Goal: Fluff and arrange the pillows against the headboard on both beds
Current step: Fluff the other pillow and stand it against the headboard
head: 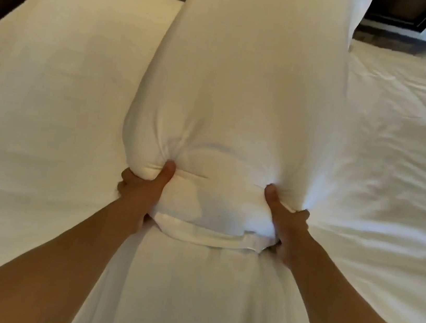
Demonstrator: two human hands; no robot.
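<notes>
Two bare hands grip one plump white fabric pillow [246, 89] at its near end, held lengthwise above the bed. Left hand [142, 189] and right hand [288, 224] each clench a corner, thumbs pressed into the stuffing. A second white pillow [62, 80] lies left; rumpled white bedsheet [397, 165] spreads right.

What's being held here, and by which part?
A white pillow, gripped by both hands at its near end: left hand on the near-left corner, right hand on the near-right corner, thumbs pressed into the top.
</notes>
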